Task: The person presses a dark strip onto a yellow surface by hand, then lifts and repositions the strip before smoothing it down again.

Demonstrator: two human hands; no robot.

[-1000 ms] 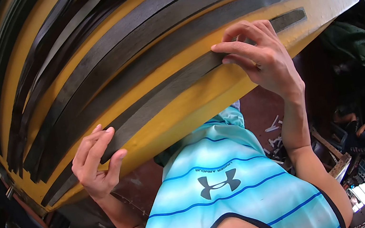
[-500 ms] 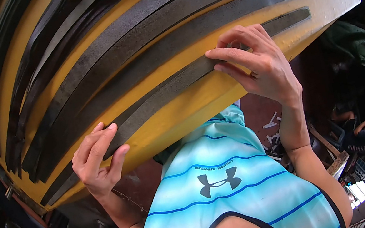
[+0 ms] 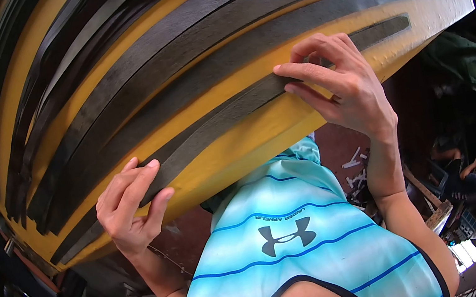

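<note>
A dark strip [image 3: 215, 126] stretches between my hands along the lower edge of a yellow curved surface [image 3: 238, 148]. At its left part, my left hand [image 3: 134, 206] pinches it between thumb and fingers. My right hand [image 3: 340, 84] grips the strip farther right, with thumb and index finger at its edge. Between the hands the strip overlaps another dark band lying on the yellow surface. One more short dark band end [image 3: 382, 31] shows right of my right hand.
Several long dark strips [image 3: 269, 33] run across the yellow surface above my hands. A person [image 3: 467, 179] is at the far right, near a wooden piece [image 3: 441, 215]. White scraps [image 3: 354, 159] lie on the reddish floor [image 3: 337, 138].
Both hands have shifted slightly to the right with the strip still held. The view has moved a little.
</note>
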